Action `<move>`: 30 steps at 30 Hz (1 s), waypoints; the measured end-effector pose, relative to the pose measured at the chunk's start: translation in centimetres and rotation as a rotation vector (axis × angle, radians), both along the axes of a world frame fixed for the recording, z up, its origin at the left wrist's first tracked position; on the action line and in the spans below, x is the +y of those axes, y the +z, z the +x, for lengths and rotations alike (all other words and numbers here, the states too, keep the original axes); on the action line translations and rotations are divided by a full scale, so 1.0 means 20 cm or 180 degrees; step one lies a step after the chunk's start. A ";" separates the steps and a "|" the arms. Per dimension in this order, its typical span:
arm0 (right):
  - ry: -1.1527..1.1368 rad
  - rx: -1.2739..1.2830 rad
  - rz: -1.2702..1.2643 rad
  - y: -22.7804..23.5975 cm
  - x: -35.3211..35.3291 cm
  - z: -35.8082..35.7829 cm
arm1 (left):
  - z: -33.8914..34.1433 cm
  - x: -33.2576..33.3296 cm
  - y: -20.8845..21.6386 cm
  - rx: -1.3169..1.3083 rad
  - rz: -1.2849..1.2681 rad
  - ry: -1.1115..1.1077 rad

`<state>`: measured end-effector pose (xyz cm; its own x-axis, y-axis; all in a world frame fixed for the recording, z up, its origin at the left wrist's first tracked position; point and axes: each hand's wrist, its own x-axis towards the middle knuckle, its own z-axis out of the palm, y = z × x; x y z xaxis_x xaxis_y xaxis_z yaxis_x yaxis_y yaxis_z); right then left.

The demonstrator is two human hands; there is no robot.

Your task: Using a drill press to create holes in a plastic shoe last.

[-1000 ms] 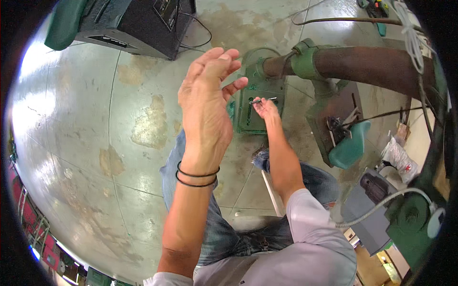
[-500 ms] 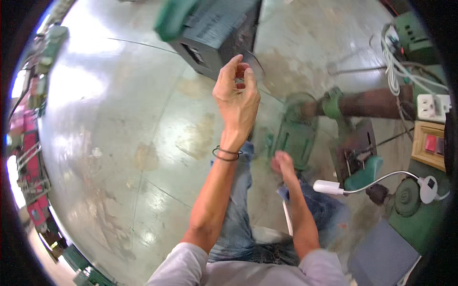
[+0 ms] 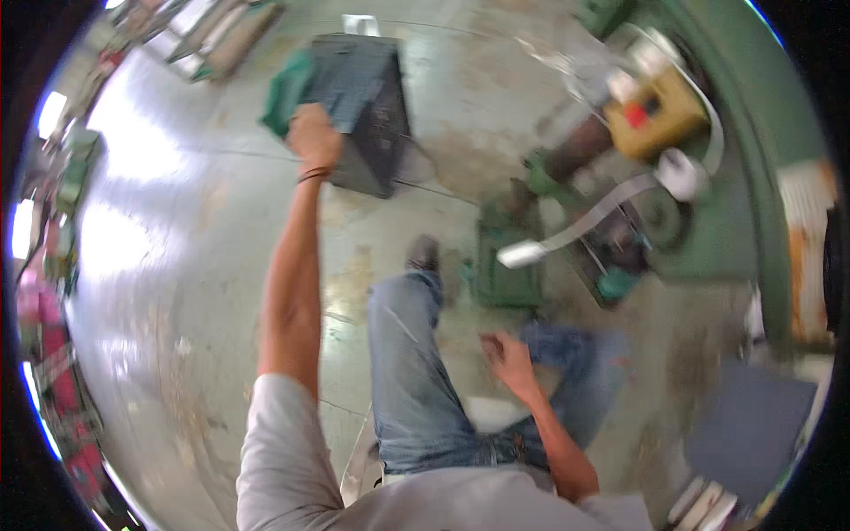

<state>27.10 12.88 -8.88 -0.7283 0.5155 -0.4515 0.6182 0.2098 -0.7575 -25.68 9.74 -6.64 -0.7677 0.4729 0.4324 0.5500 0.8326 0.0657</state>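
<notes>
In the head view, we look down on a green-grey floor [image 3: 221, 292], much of it blurred, with our left arm stretched well forward and our right arm kept nearer the body. Our left hand [image 3: 314, 137] overlaps the near left part of a black box [image 3: 376, 133], right where a green piece [image 3: 288, 93] hangs at the box's side; its fingers look drawn in, but we cannot tell whether they pinch the green piece or merely lie over it. The box stands on the floor, ahead of us and to the left, and a white item [image 3: 360, 25] shows at its far edge. Our right hand [image 3: 511, 361] is above our right leg, short of a green plate [image 3: 509, 270]; its fingers seem loosely bent, and the blur keeps us from telling whether they hold anything. Two dark bands circle our left wrist. Our left leg [image 3: 412, 363], in blue jeans, reaches forward to a dark shoe [image 3: 423, 252]. To the right, a lamp [image 3: 522, 254] on a bent neck juts out over the plate from a green machine [image 3: 722, 226], near a yellow box [image 3: 660, 115] with a red spot and a dark spot. A grey board [image 3: 748, 434] sits at lower right.
</notes>
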 end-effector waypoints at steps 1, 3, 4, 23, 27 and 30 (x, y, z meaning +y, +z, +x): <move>0.0021 0.0575 0.0479 0.09 -0.01 0.00 | 0.09 -0.02 0.02 -0.0105 0.0028 -0.0347; -0.0167 0.1189 0.1195 0.23 0.00 -0.05 | 0.43 -0.11 0.06 0.0269 0.0268 -0.1776; -0.0225 0.1436 0.1399 0.28 0.01 -0.08 | 0.63 -0.14 0.09 -0.0321 0.0037 -0.2250; -0.1663 0.2194 -0.0101 0.16 0.77 0.06 | 2.03 0.48 0.50 -0.3104 0.1898 -0.3372; -0.1511 0.2658 0.0437 0.19 0.80 0.05 | 2.05 0.59 0.55 -0.3919 0.2134 -0.3706; -0.1675 0.3063 0.0327 0.18 0.80 0.04 | 2.07 0.64 0.59 -0.3826 0.2020 -0.3561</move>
<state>27.81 28.96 -5.22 -0.4308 0.8672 0.2496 -0.1903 0.1830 -0.9645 15.76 22.46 5.12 -0.2248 0.9465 0.2317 0.1953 -0.1892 0.9623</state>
